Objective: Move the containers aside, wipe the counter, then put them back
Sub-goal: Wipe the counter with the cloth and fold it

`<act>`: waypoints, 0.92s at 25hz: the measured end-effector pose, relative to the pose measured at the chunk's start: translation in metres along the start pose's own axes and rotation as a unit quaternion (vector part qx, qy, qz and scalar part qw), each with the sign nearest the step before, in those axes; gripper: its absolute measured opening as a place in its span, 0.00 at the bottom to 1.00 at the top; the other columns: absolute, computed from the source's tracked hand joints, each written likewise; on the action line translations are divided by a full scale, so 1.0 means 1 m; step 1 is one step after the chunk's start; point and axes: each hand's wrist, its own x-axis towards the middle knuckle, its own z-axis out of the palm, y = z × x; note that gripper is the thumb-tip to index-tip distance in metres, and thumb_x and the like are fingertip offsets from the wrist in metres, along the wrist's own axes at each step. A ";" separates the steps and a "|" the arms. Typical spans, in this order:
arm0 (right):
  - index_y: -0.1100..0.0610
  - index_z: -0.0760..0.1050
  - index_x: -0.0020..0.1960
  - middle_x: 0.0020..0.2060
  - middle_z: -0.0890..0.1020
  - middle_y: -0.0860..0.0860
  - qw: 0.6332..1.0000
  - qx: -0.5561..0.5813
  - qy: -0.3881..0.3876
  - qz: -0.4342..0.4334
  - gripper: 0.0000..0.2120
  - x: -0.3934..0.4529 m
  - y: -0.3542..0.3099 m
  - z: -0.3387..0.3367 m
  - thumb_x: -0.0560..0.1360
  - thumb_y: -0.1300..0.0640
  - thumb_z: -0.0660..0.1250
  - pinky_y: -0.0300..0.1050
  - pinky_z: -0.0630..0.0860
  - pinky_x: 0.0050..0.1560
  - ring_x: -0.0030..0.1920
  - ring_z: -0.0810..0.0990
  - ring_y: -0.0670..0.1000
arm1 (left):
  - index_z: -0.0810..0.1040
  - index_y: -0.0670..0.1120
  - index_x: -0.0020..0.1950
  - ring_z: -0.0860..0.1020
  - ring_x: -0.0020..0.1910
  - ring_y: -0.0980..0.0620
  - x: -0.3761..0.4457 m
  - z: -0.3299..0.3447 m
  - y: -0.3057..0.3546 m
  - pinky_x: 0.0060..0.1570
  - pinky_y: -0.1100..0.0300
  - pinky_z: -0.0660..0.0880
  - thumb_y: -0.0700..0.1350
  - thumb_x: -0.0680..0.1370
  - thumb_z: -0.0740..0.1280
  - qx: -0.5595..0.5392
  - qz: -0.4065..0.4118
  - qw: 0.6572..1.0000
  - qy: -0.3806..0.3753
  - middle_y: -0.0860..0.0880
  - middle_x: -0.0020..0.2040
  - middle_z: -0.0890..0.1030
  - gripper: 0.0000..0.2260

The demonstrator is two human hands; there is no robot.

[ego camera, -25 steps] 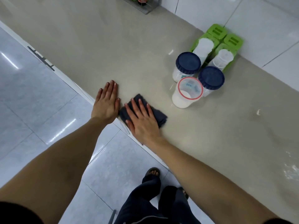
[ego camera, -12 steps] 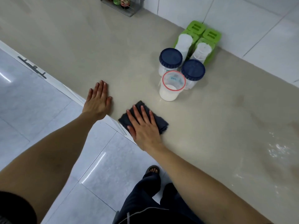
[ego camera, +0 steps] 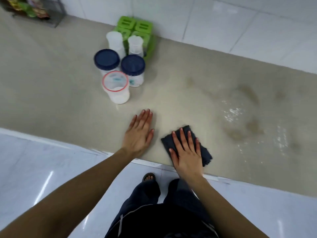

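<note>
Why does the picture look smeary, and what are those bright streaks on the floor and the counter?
Head view: motion blur softens the jars and the wire rack; the wide lens bows the counter edge; ceiling light glares off the glossy floor tiles and sparkles on a patch right of the cloth under the right hand.

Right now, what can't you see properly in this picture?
- Head view: labels on the blue-lidded jars are blurred, unreadable.
- The rack at the top left is cut by the edge; its contents are a blur.
- The cloth is mostly hidden under the right hand.
- The green box: contents hidden by lids.
</note>
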 end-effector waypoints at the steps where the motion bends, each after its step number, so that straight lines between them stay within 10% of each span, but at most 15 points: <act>1: 0.47 0.53 0.78 0.78 0.54 0.49 1.000 0.005 0.004 0.025 0.27 -0.006 0.016 -0.001 0.80 0.43 0.48 0.57 0.47 0.76 0.78 0.51 0.54 | 0.55 0.42 0.77 0.54 0.78 0.49 0.013 0.006 0.018 0.76 0.52 0.47 0.53 0.79 0.47 0.001 0.015 1.000 -0.012 0.45 0.78 0.58 0.28; 16: 0.48 0.45 0.79 0.79 0.48 0.53 0.920 0.059 -0.004 0.387 0.30 0.022 0.217 -0.035 0.80 0.40 0.45 0.64 0.41 0.75 0.79 0.43 0.58 | 0.44 0.44 0.79 0.44 0.78 0.51 0.068 0.040 0.089 0.77 0.50 0.45 0.55 0.81 0.46 0.063 0.044 0.995 -0.058 0.47 0.80 0.47 0.29; 23: 0.48 0.46 0.79 0.79 0.48 0.54 0.991 0.061 -0.023 0.114 0.29 0.084 0.096 -0.023 0.81 0.42 0.45 0.62 0.41 0.76 0.78 0.43 0.58 | 0.46 0.44 0.79 0.44 0.78 0.52 0.069 0.039 0.091 0.77 0.52 0.43 0.56 0.80 0.44 0.081 0.039 0.994 -0.057 0.47 0.80 0.47 0.29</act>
